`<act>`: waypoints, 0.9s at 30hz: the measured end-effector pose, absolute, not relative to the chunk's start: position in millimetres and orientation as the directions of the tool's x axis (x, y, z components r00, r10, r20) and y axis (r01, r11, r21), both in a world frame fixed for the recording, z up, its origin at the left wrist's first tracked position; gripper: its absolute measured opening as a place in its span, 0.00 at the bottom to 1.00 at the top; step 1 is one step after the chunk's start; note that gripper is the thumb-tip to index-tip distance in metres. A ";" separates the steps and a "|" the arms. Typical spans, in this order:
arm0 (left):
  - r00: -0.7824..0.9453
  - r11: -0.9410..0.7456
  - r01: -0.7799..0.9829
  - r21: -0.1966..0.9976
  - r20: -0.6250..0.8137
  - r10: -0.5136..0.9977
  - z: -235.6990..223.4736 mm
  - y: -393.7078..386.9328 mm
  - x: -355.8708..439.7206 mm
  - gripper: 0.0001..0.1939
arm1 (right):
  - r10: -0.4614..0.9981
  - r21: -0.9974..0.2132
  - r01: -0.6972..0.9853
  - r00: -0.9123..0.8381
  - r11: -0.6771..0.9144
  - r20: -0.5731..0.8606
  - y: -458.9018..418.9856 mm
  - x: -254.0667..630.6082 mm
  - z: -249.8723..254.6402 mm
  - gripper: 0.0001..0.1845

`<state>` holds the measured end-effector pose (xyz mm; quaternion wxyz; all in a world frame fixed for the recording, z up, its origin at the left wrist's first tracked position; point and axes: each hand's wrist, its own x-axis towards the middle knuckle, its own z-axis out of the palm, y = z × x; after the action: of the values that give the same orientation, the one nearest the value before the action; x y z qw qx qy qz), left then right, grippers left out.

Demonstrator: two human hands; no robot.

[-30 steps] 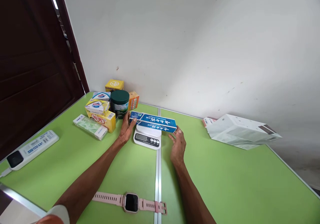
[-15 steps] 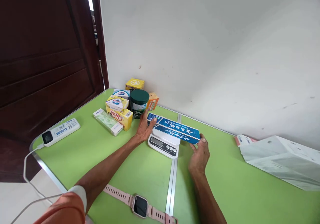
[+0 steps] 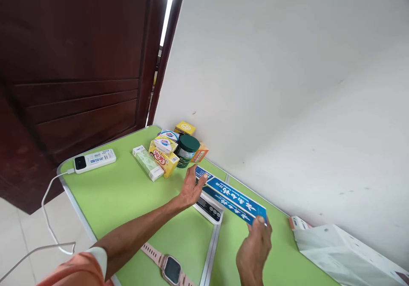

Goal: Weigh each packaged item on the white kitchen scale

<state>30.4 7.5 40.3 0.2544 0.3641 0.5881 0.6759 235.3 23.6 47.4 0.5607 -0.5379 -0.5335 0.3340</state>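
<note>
A long blue box (image 3: 231,195) with white lettering lies over the small white kitchen scale (image 3: 209,208) near the far edge of the green table (image 3: 128,192). My left hand (image 3: 191,189) grips the box's left end with thumb and fingers. My right hand (image 3: 255,245) pinches its right end. Both hands are closed on the box.
A cluster of small boxes (image 3: 162,154) and a dark green jar (image 3: 187,150) stands in the far left corner. A white power strip (image 3: 94,160) with a cable lies at the left edge, a pink watch (image 3: 168,267) near me, a white paper bag (image 3: 345,254) to the right. A dark wooden door (image 3: 70,64) is at left.
My view has swung left and tilted. Both hands have closed on the ends of the blue box, and its right end now sits further past the scale.
</note>
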 end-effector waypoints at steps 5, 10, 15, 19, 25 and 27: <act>-0.674 -0.260 0.126 0.957 0.275 0.686 73.9 -58.4 10.2 0.41 | 0.959 -0.945 0.208 0.078 0.251 0.272 -42.1 226.4 71.4 0.44; -0.876 -0.208 0.150 0.966 0.228 0.426 84.2 -111.2 -59.6 0.38 | 0.957 -0.971 0.135 -0.243 0.195 0.158 -92.7 162.3 72.9 0.48; -0.975 -0.007 0.179 0.984 0.178 0.133 76.1 -119.5 -137.5 0.23 | 0.897 -0.991 -0.006 -0.424 0.136 0.125 -113.3 78.4 61.5 0.57; -0.971 0.070 0.199 0.978 0.186 0.152 74.4 -104.1 -178.8 0.21 | 0.880 -0.989 -0.068 -0.450 0.133 0.150 -106.7 39.0 44.1 0.57; -0.957 0.131 0.233 0.964 0.203 0.208 61.9 -84.1 -209.6 0.19 | 0.860 -0.985 -0.065 -0.480 0.161 0.173 -92.2 15.1 22.4 0.51; -0.953 0.146 0.237 0.960 0.201 0.228 55.1 -81.0 -213.9 0.18 | 0.872 -0.988 -0.061 -0.464 0.143 0.155 -88.8 8.8 17.7 0.52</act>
<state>-213.9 -81.0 55.1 -0.0037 0.1536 0.7570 0.6350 8.8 -88.8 17.7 0.4081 -0.3185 -0.6366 0.5717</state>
